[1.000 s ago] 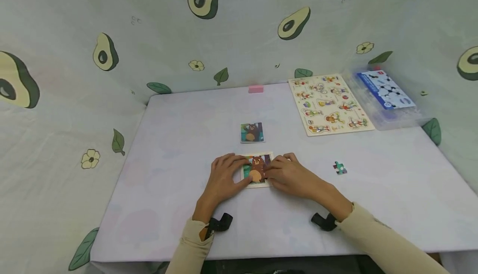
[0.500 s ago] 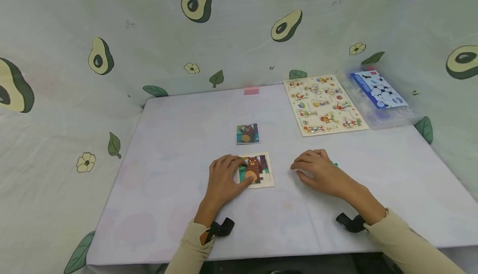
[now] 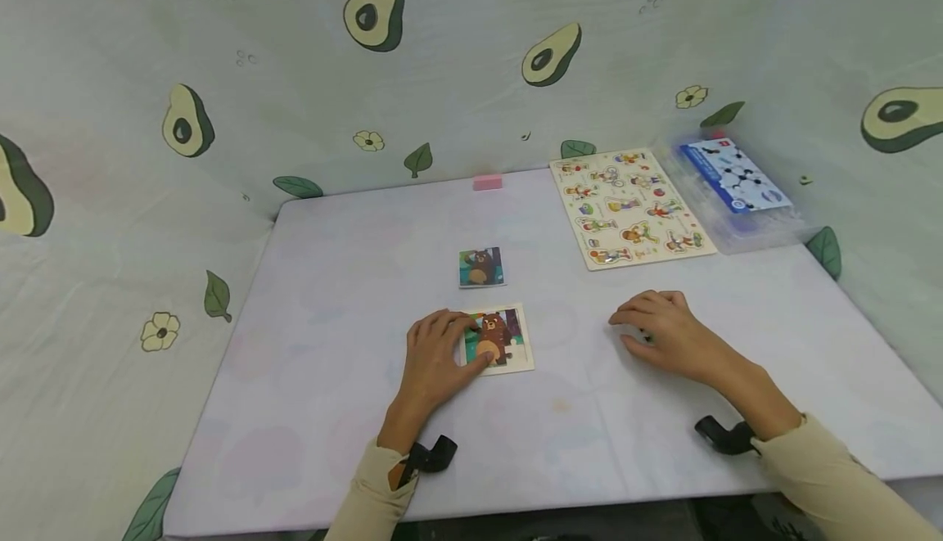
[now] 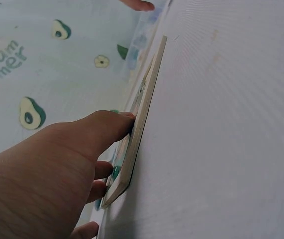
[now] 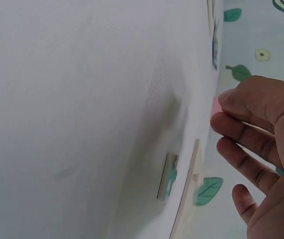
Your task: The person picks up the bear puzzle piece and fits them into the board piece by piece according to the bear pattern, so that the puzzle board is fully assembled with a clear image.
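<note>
My left hand (image 3: 435, 361) holds a small wooden jigsaw puzzle (image 3: 494, 335) with a brown bear picture, its thumb at the lower edge and fingers at the upper left. Bare pale wood shows at the puzzle's lower right. In the left wrist view the thumb rests over the puzzle's edge (image 4: 141, 124). To the right, my right hand (image 3: 666, 336) hovers with relaxed fingers, a loose puzzle piece (image 3: 647, 335) partly hidden beneath it. In the right wrist view that green piece (image 5: 169, 179) lies on the table, apart from the fingers.
A square bear picture (image 3: 481, 268) lies just behind the puzzle. Farther back right are a wooden board with figures (image 3: 626, 205) and a clear plastic box (image 3: 766, 226) bearing a blue-and-white booklet (image 3: 737, 177). A pink block (image 3: 487, 182) sits at the back edge.
My right hand has left the puzzle and moved right, to over the loose piece. The puzzle's lower right shows bare wood where that hand was. My left hand stays on the puzzle.
</note>
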The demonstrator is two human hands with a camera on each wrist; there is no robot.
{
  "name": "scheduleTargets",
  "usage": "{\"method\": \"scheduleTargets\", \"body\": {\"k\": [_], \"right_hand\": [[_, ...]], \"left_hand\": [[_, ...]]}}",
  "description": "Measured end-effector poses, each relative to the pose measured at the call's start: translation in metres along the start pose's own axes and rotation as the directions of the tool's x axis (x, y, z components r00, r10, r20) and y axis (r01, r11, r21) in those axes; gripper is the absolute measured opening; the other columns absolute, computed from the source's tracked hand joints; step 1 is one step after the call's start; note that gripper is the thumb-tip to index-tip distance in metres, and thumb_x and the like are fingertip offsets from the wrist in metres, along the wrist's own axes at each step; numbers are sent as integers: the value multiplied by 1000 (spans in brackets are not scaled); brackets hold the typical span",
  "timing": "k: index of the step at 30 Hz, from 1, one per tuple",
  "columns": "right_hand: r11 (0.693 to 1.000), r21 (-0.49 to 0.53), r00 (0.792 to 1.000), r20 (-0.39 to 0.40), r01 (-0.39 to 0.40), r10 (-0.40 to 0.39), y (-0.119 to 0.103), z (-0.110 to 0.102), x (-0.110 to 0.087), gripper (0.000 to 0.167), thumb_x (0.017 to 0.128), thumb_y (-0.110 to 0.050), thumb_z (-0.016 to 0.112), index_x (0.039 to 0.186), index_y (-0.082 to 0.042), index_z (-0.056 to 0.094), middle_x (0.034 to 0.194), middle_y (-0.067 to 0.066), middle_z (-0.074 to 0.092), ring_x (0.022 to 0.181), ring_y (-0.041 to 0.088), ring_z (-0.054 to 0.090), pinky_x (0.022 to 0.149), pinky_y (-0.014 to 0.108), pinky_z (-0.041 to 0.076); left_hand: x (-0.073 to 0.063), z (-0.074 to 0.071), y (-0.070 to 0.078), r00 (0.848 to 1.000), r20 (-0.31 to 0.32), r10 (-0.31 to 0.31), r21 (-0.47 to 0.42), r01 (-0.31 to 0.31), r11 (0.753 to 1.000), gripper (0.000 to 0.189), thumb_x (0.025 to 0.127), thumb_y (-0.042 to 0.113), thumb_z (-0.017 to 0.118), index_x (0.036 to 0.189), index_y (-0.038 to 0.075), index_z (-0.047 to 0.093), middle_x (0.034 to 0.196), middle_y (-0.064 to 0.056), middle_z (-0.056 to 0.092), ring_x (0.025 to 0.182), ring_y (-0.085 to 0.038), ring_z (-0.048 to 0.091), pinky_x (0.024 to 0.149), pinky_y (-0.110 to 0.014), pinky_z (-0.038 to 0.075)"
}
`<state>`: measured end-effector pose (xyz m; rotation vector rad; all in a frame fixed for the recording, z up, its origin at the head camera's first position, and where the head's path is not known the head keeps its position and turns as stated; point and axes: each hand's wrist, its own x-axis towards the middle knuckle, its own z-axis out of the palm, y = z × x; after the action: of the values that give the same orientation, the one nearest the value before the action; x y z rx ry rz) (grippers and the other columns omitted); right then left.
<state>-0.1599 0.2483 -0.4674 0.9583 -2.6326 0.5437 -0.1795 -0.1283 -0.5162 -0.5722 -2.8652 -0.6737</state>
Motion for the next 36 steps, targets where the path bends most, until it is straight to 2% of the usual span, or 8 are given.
{"method": "scheduleTargets", "body": {"k": [6, 14, 22, 29, 36], "right_hand": [[997, -17, 997, 33, -72, 72, 9, -8, -10, 30, 76, -6, 82, 104, -11, 76, 105, 2, 68, 100, 26, 59, 80, 48, 31], [984, -44, 977, 122, -173, 177, 18, -18, -19, 34, 79, -10, 82, 112, -9, 74, 112, 6, 68, 107, 29, 57, 82, 52, 31], [983, -56, 977, 119, -174, 180, 26, -19, -25, 33, 78, -12, 83, 109, -10, 75, 111, 5, 68, 108, 30, 57, 82, 52, 31], [980, -53, 968, 150, -194, 200, 28, -19, -28, 30, 79, -9, 81, 108, -12, 74, 109, 3, 69, 107, 29, 57, 81, 51, 30], [979, -83, 973, 121, -187, 196, 31, -13, -30, 28, 77, -11, 79, 105, -11, 73, 104, 3, 68, 102, 27, 59, 88, 57, 30]], "left_hand": [[0, -1, 0, 1000, -3, 9, -7, -9, 1000, 56, 86, 63, 67, 126, 24, 66, 133, 3, 56, 133, -25, 39, 111, -52, 23], [0, -2, -1, 1000, 2, 0, -13, 0, 1000, 56, 86, 63, 66, 126, 24, 65, 133, 3, 56, 134, -25, 39, 111, -52, 22], [-2, -2, -1, 1000, 6, -4, -18, 4, 1000, 55, 86, 62, 67, 126, 24, 66, 134, 2, 56, 134, -26, 39, 112, -52, 22], [-3, -2, 1, 1000, -24, 13, -27, -13, 1000, 53, 85, 59, 70, 124, 23, 67, 132, 0, 57, 132, -27, 41, 110, -56, 24], [-2, 0, 1, 1000, -16, 18, -29, -19, 999, 56, 85, 61, 68, 126, 23, 66, 133, 1, 56, 132, -26, 40, 110, -54, 23]]}}
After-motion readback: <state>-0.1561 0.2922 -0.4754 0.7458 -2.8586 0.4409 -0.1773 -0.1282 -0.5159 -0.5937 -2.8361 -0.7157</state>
